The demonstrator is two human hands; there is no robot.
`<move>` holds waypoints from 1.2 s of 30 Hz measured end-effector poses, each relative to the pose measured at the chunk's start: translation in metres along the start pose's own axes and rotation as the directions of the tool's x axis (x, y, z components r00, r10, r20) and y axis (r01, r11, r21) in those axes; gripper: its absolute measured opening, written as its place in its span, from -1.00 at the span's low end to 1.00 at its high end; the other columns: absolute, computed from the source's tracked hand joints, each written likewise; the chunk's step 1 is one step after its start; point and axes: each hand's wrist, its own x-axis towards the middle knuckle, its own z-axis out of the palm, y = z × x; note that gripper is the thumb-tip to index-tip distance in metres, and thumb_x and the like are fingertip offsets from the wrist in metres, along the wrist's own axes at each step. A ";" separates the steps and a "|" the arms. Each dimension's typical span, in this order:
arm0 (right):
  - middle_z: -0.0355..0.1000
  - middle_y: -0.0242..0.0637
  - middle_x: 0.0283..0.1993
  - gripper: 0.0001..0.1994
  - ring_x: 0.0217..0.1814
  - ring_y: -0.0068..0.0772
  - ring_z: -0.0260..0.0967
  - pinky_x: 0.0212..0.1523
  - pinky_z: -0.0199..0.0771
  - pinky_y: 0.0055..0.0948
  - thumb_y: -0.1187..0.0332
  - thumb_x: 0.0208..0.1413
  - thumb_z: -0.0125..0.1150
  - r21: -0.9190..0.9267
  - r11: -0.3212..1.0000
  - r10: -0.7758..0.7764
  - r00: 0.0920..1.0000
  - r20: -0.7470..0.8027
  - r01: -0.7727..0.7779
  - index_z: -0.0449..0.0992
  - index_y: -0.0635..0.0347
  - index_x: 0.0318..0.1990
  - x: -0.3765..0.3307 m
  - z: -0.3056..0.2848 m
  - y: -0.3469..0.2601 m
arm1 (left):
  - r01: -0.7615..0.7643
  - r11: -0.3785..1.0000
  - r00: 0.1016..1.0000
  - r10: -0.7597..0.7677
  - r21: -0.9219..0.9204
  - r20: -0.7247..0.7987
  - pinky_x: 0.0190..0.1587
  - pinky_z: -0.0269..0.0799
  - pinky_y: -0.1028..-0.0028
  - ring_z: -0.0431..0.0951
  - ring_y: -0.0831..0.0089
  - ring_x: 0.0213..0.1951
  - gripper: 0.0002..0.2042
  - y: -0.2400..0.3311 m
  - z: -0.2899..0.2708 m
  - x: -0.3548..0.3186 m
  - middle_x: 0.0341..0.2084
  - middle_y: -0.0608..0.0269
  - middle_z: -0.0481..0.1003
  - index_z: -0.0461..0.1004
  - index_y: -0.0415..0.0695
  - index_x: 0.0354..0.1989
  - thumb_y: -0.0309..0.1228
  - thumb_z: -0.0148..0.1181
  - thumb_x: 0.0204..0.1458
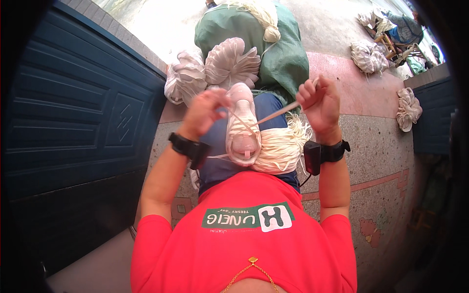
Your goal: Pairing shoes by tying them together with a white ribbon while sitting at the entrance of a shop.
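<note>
A pale pink-white sneaker [243, 129] lies on my thighs, its heel opening toward me and its toe pointing away. My right hand [320, 105] is closed on a shoelace [278, 114], drawn taut from the shoe up to the right. On the other side my left hand [205, 111] is raised beside the shoe, with its fingertips blurred. A lace runs from the shoe's eyelets to those curled fingers. Right of the shoe, a bundle of cream laces [279, 151] rests on my leg.
Ahead stands a green sack [288, 53] with a bundle of cream laces [261, 17] on top. Clusters of pale shoes [233, 62] are heaped before it. A dark blue door [73, 93] stands close on my left. More shoe clusters [370, 57] lie at the far right.
</note>
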 end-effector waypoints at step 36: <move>0.49 -0.30 -0.10 -0.92 -0.01 -0.18 0.36 -0.04 0.27 -0.21 0.43 0.03 0.26 -0.844 -0.458 0.114 0.960 0.255 0.278 0.57 0.13 -0.30 -0.077 -0.061 0.155 | -0.207 0.125 0.957 0.233 0.970 0.174 -0.25 0.56 0.25 0.63 0.09 -0.33 -0.82 -0.114 -0.052 -0.060 -0.40 0.08 0.63 0.60 -0.23 -0.23 -0.37 0.16 0.24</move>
